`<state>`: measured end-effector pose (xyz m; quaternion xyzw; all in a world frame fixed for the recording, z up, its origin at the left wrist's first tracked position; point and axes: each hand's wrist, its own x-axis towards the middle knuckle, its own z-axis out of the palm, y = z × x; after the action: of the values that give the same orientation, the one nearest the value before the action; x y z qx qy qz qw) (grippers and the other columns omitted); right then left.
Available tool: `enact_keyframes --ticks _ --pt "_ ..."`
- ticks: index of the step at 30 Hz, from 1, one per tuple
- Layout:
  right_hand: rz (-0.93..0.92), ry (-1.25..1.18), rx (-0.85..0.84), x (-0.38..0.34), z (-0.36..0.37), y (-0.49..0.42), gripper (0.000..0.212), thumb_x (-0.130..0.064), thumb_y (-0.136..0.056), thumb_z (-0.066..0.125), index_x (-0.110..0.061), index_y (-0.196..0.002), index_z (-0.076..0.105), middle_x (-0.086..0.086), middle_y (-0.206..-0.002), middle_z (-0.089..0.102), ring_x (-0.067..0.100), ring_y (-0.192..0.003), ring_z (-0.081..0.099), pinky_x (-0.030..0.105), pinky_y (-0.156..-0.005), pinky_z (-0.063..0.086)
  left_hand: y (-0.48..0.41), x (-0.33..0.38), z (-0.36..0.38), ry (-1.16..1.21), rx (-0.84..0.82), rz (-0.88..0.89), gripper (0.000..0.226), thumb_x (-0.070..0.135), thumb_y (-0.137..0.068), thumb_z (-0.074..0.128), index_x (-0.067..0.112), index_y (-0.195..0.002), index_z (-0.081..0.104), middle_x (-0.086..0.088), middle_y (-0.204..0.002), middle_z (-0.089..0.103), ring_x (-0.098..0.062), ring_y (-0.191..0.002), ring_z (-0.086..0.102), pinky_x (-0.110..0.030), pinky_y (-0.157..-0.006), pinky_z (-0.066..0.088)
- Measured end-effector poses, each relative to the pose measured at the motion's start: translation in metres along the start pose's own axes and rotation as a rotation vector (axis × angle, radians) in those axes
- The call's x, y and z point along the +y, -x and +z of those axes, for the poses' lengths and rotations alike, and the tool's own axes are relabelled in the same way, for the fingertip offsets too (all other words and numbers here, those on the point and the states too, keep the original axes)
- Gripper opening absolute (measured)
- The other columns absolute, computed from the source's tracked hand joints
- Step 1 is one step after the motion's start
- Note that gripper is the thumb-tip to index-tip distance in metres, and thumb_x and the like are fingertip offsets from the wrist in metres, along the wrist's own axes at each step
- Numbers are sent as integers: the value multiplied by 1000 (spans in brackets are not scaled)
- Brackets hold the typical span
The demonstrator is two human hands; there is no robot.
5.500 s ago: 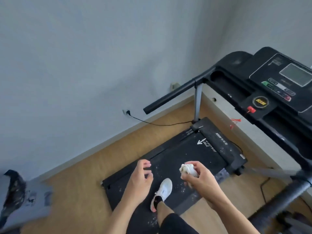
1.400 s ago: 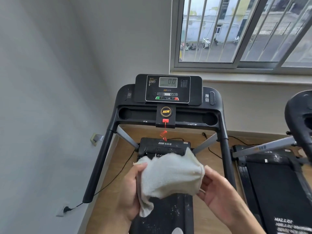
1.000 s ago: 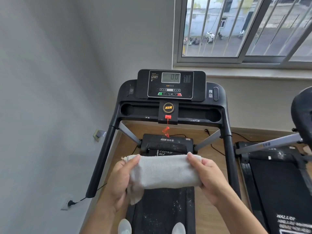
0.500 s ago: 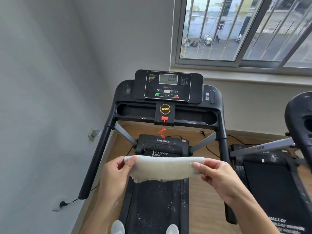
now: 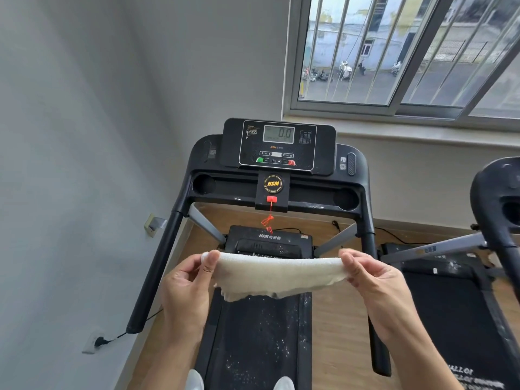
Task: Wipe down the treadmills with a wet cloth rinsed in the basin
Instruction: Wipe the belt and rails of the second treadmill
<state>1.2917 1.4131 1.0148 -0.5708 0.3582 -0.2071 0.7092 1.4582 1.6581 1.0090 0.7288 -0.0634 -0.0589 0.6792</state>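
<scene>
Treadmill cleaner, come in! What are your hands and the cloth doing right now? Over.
Left hand and right hand pinch the cloth ends, stretched between them. Treadmill belt speckled white. Nothing between cloth and console. Over.

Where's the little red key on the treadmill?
In the head view, centre: the red key sits just below the round HSM badge, above the stretched cloth.

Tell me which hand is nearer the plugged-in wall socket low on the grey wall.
Left. The left hand pinches one end of the cloth, above and right of the socket; the right hand pinches the other end, farther right.
</scene>
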Motion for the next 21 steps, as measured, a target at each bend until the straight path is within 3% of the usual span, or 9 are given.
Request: enact_keyframes --ticks 1,3,5,7,10,13,21 --pt "-6 -80 -36 -1 -1 1 72 -52 -63 94 10 -96 76 5 -120 78 16 -116 72 43 -109 48 0 1 1 40 -17 -3 14 40 -90 65 37 -87 79 1 -87 76 -18 -89 71 -26 -70 62" --pt "-34 -204 -116 -9 0 7 53 -29 -82 76 14 -112 70 10 -130 74 24 -130 65 48 -117 46 2 5 1 128 -107 -24 20 40 -96 60 26 -99 74 -4 -97 72 -25 -94 69 -30 -68 63" --pt "-85 -268 -152 -20 4 15 39 -13 -88 61 8 -120 71 21 -128 73 38 -128 64 50 -113 48 2 11 0 199 -223 -46 24 41 -95 66 24 -113 68 -7 -109 71 -27 -104 70 -35 -73 64" --pt "-147 -294 -164 -27 9 19 38 -4 -88 63 -3 -124 74 23 -125 72 39 -121 68 50 -107 54 1 16 0 241 -311 -45 34 26 -93 71 19 -125 62 -10 -117 71 -29 -111 70 -38 -79 64" --pt "-277 -180 -66 -30 17 20 51 -2 -85 72 -10 -136 69 15 -121 76 28 -111 73 39 -91 64 -3 18 3 249 -362 -22 49 7 -87 69 16 -134 56 -9 -126 69 -28 -117 69 -34 -85 62" --pt "-339 -95 19 -26 20 16 53 -6 -88 75 -12 -140 67 12 -113 78 26 -102 75 28 -79 64 -5 19 6 264 -346 -18 50 7 -89 67 20 -136 55 -7 -129 68 -27 -118 69 -33 -85 62" --pt "-259 -86 -35 -20 12 10 58 -7 -92 73 -24 -146 62 9 -110 74 28 -96 75 36 -78 66 -11 20 2 170 -467 -5 58 -5 -99 61 24 -146 47 -6 -134 64 -32 -123 65 -39 -95 59"
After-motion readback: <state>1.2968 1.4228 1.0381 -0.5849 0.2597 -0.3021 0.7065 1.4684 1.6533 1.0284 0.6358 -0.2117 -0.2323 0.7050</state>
